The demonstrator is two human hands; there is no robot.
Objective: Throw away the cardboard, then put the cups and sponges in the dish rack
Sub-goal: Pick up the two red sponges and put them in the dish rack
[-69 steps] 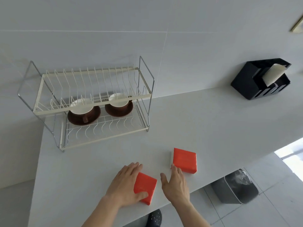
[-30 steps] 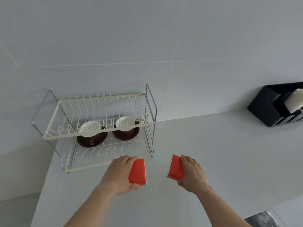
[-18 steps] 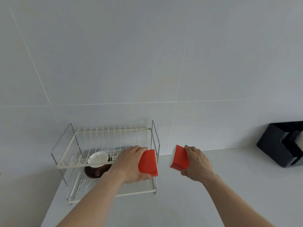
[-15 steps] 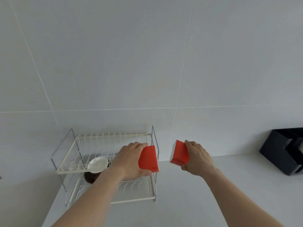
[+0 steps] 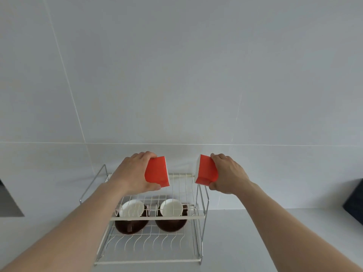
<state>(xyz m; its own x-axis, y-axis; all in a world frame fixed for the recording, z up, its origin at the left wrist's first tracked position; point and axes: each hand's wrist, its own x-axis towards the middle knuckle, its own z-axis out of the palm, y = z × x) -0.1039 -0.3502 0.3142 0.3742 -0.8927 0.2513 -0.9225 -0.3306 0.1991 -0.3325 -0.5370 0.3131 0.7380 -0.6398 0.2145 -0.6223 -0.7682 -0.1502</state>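
My left hand (image 5: 131, 173) grips a red sponge (image 5: 156, 172) with a white face, held on edge above the upper tier of the white wire dish rack (image 5: 157, 217). My right hand (image 5: 228, 176) holds a second red sponge (image 5: 206, 171) just above the rack's right end. Two brown cups with white insides, the left cup (image 5: 130, 216) and the right cup (image 5: 171, 215), sit side by side on the rack's lower tier, partly hidden by the upper tier's bars. No cardboard is in view.
The rack stands on a white counter (image 5: 255, 232) against a white tiled wall (image 5: 176, 75). A black holder (image 5: 355, 203) shows at the right edge. A dark grey surface (image 5: 7, 203) shows at the left edge.
Both hands have lifted the sponges from the counter's front edge and carried them forward to above the rack. In the last half second they rose over the upper tier and moved further apart.
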